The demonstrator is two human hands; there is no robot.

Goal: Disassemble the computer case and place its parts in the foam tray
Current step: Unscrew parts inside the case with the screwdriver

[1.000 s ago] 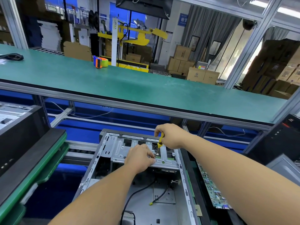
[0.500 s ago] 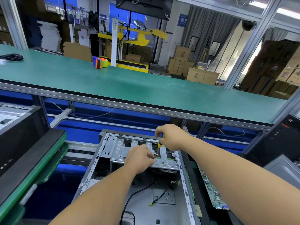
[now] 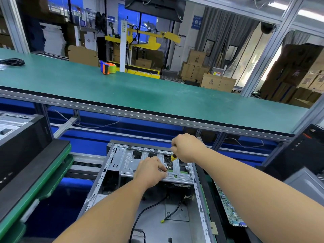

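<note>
The computer case (image 3: pixel 149 199) lies open on its side right below you, on the lower level under the long green bench (image 3: pixel 140 95), its bare grey sheet metal facing up. You look to be on a fastener step: your right hand (image 3: pixel 186 148) is wrapped around the yellow-and-black handle of a screwdriver (image 3: pixel 171 162), whose thin shaft slants down to the perforated metal drive bracket (image 3: pixel 140 161) at the far end of the case. Your left hand (image 3: pixel 150 170) rests on that bracket with fingers curled at the tip of the tool; whether they pinch a screw or just steady the shaft, you cannot tell from here.

The next move likely calls for keeping the tip square in the screw head and catching the screw before it drops into the case, where loose black cables (image 3: pixel 149 213) trail across the floor panel.

The bracket is stamped, dull and slotted, with sharp-looking folded edges. A green circuit board (image 3: pixel 228 206) stands on edge just beside the case on your right. No foam tray can be clearly identified.
</note>
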